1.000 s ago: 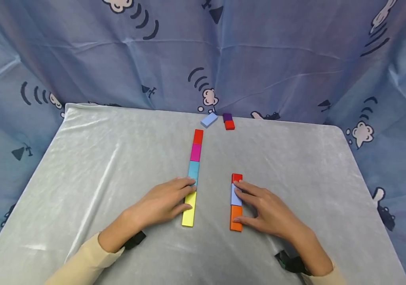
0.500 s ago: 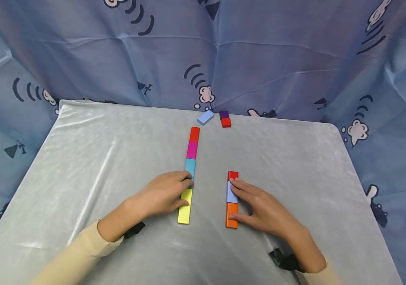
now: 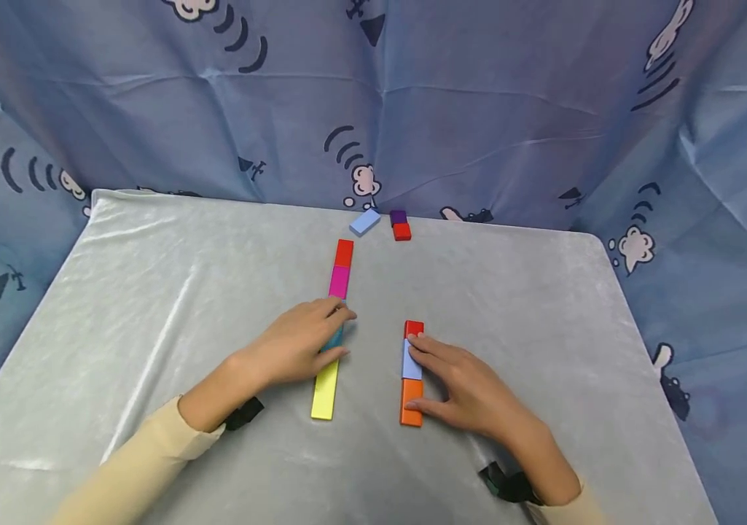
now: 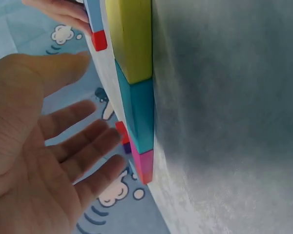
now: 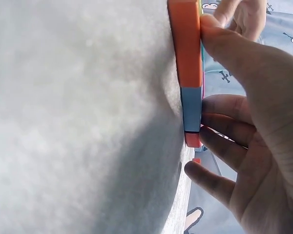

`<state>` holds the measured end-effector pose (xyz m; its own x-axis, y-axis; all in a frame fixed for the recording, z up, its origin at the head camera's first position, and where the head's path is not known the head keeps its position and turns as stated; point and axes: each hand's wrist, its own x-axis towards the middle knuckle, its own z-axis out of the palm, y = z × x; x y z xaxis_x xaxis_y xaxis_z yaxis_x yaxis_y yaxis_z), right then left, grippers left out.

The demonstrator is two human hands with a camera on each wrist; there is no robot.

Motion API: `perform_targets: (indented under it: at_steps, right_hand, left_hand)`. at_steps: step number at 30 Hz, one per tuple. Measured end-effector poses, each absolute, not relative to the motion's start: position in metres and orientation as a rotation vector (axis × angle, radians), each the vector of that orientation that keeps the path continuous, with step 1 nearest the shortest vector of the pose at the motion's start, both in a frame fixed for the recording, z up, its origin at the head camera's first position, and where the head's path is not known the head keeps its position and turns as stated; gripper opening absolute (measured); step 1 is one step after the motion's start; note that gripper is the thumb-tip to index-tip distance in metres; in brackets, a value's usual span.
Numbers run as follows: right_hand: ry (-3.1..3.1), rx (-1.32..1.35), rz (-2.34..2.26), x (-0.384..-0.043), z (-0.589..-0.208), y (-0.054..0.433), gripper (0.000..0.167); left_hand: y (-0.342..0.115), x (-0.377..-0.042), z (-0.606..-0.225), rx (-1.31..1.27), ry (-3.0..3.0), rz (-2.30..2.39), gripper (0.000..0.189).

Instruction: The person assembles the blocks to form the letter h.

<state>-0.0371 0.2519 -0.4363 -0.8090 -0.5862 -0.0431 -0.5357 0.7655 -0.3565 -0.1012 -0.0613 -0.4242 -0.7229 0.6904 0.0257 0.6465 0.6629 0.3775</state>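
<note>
The left hand (image 3: 297, 339) hangs over the left row (image 3: 339, 286), above its teal block (image 3: 334, 339) and the far end of its yellow block (image 3: 324, 394). Its fingers are relaxed, spread and without a grip; from the left wrist, a gap shows between the thumb and the blocks.

The right hand (image 3: 468, 383) rests on the right row (image 3: 410, 367). Its thumb lies on the orange block (image 3: 410, 390), and its nearly straight fingers reach the top of the lavender block (image 3: 409, 367), with no finger curled round anything.

The left row has 4 blocks end to end: yellow at the near end, then teal, partly hidden by the hand, then a magenta block (image 3: 339, 281) and a red block (image 3: 344, 253) at the far end. The right row has 3: orange near, lavender in the middle, a small red piece (image 3: 414, 328) far. The 2 rows stand apart on the grey cloth (image 3: 248, 248).

Near the table's far edge, a light-blue block (image 3: 365, 222) lies aslant, left of a purple block (image 3: 399, 217) and a red cube (image 3: 402, 232), which touch. A blue curtain (image 3: 478, 117) hangs behind.
</note>
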Motion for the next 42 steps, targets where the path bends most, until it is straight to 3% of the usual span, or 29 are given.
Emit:
perform_targets:
  at_steps: [19,42]
  right_hand:
    - [2.785,-0.845,-0.489,-0.037,-0.440,0.249,0.081]
    - [2.758,-0.888,-0.498,-0.037,-0.437,0.252,0.082]
  left_hand:
    - [-0.058,-0.190,-0.418,0.796,2.829,0.815,0.059]
    - [-0.017,-0.254,-0.424,0.647,2.800,0.667,0.056]
